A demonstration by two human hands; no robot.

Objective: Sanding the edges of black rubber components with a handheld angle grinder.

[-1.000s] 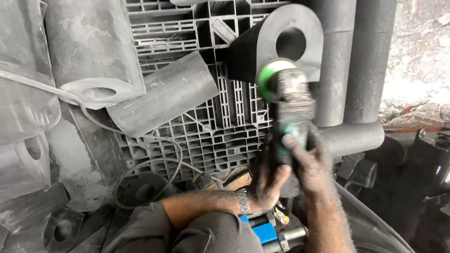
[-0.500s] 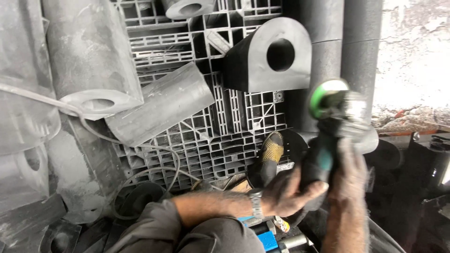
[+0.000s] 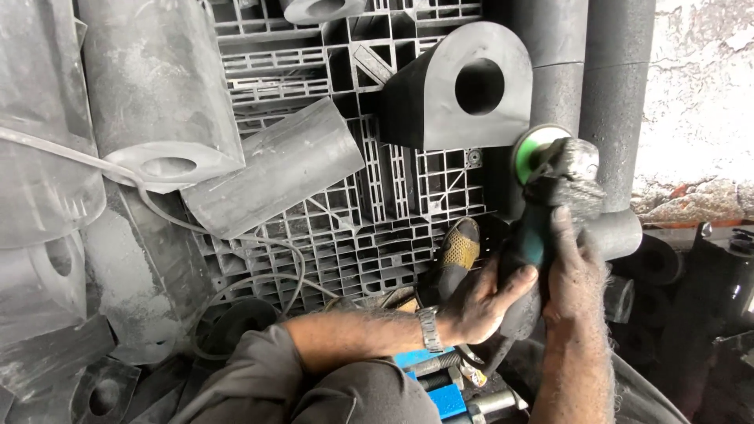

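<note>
Both hands hold a dusty angle grinder (image 3: 550, 196) with a green disc at its head. My left hand (image 3: 481, 302), a watch on its wrist, wraps the dark body from the left. My right hand (image 3: 573, 271) grips the body from the right, fingers reaching up toward the head. The grinder's head sits just below a black D-shaped rubber block with a round hole (image 3: 463, 90), apart from it. A shoe tip (image 3: 458, 251) shows left of the tool.
A grey plastic pallet (image 3: 369, 228) lies underneath. Several grey rubber blocks and cylinders (image 3: 275, 169) lie at the left, with a cable (image 3: 236, 235) looping across. Tall black cylinders (image 3: 616, 94) stand at the right by a rough white wall (image 3: 699, 102). A blue object (image 3: 440, 385) is near my knee.
The grinder and both hands have shifted right and a little down in view, away from the D-shaped block's face. A shoe tip has come into view beside the tool.
</note>
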